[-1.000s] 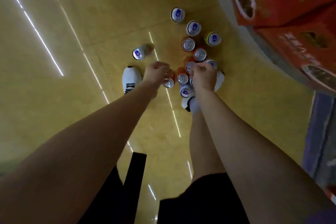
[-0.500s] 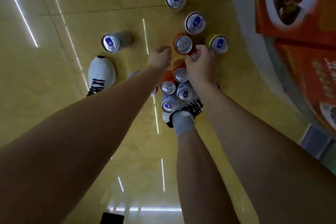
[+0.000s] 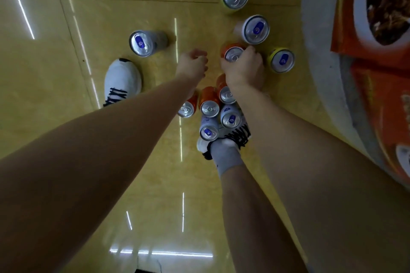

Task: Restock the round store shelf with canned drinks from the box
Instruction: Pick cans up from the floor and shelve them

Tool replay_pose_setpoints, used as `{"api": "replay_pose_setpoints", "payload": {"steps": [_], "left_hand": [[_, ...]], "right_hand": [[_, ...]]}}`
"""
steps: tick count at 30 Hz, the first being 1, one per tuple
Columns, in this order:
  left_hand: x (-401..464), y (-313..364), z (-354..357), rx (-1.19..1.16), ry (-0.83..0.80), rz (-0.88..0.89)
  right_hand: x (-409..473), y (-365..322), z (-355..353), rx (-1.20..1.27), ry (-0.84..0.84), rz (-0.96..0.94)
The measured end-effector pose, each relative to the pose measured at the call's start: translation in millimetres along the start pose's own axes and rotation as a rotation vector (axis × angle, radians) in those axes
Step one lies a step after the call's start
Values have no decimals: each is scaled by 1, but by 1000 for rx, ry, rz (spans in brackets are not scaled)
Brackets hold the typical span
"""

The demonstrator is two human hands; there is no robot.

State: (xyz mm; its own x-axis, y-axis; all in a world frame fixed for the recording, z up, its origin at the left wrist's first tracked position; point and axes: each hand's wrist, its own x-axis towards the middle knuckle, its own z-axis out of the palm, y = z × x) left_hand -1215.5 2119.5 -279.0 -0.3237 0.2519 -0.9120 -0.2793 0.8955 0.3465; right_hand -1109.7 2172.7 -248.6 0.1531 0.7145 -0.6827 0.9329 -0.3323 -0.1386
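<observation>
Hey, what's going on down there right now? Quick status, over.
Right hand closed on orange can. Left hand curled, seemingly empty. Other cans stand on floor, some against right shoe.

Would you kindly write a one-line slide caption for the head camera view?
Standing over drink cans on the yellow floor, the right hand grips an orange can while the left hand hovers alongside.

Right hand [image 3: 243, 68] grips orange can [image 3: 233, 53]; left hand [image 3: 193, 65] curled, empty, beside it.
</observation>
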Motion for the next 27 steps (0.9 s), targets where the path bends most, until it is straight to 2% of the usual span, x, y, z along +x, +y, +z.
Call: {"api": "replay_pose_setpoints", "payload": {"steps": [6, 10, 13, 18, 23, 27], "left_hand": [[-50, 2, -37, 250, 8, 51], [-114, 32, -67, 619, -88, 189], [-163, 69, -90, 794, -140, 289], [-257, 150, -119, 901, -190, 454], [-374, 239, -148, 848, -265, 664], [-459, 303, -173, 886, -384, 822]], "right_hand": [[-54, 3, -33, 206, -16, -65], [-102, -12, -82, 342, -40, -13], [-140, -27, -129, 406, -50, -13], [-223, -62, -238, 485, -5, -88], [-311, -100, -353, 470, 55, -198], [-381, -128, -443, 480, 90, -288]]}}
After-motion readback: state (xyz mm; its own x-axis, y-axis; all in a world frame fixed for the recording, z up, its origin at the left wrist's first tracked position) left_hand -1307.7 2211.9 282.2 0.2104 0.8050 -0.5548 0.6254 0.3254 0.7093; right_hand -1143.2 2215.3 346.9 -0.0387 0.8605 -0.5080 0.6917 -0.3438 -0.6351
